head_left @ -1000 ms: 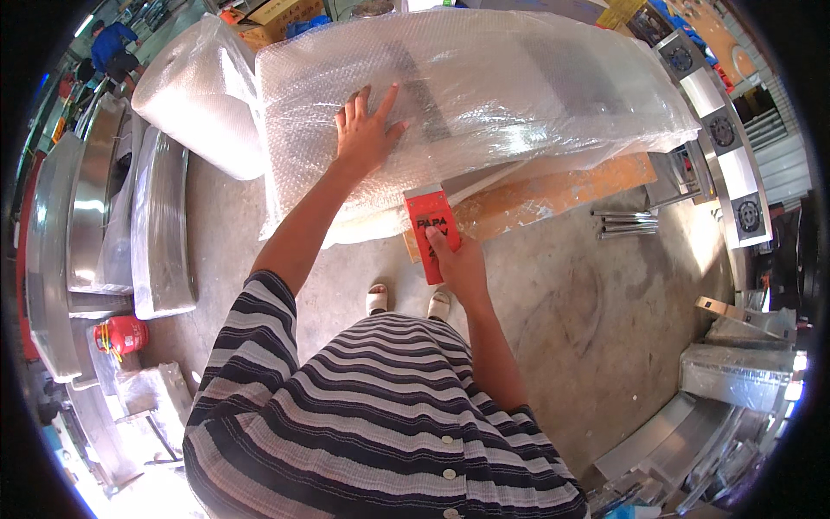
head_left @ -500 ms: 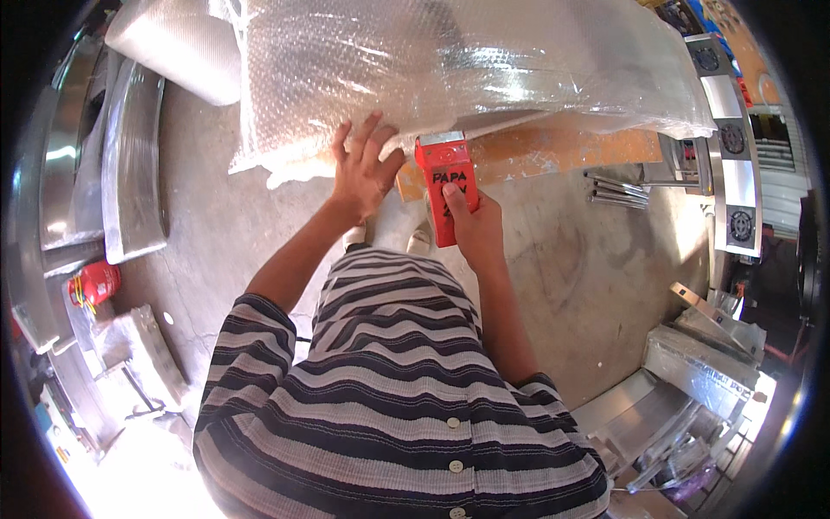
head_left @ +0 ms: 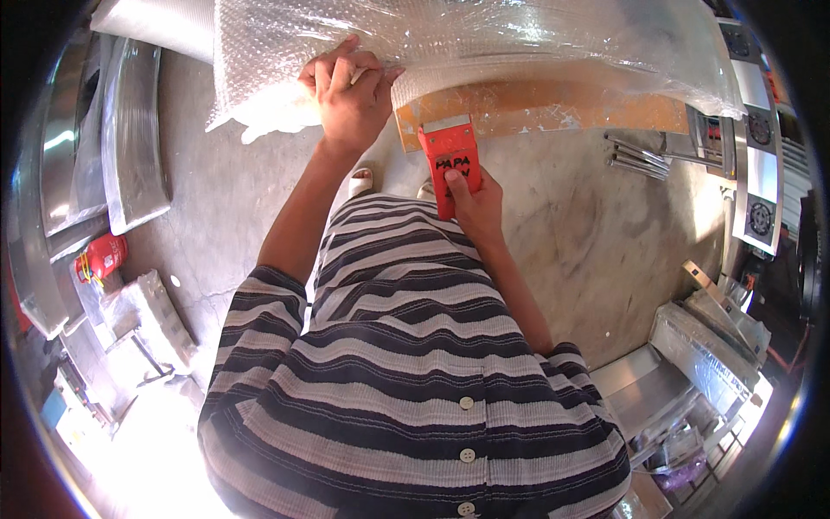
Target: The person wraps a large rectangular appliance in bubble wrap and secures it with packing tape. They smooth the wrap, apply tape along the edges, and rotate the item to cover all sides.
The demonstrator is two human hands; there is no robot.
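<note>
A large flat load wrapped in clear bubble wrap (head_left: 536, 39) lies across the far side, in front of me. My left hand (head_left: 350, 99) is at its near edge, fingers bent and closed on the bubble wrap; what lies under the fingertips is hidden. In my right hand (head_left: 477, 203) is a red boxy hand tool (head_left: 451, 145) with dark hand lettering and a metal strip across its far end. My thumb lies on the tool's top face. That metal end points at the scratched orange-brown board (head_left: 553, 108) beneath the wrapped load, apart from the wrap.
Wrapped metal panels (head_left: 134, 130) stand at the left, with a red gas cylinder (head_left: 104, 255) nearer. Several metal tubes (head_left: 638, 157) lie on the concrete floor (head_left: 588, 233) at right. Burner units (head_left: 761, 173) and wrapped metal parts (head_left: 700, 346) line the right side.
My left hand has gone from spread fingers to bent ones closed on the wrap, reaching farther away. The red tool, still in my right hand, now sits slightly higher in view, which has shifted.
</note>
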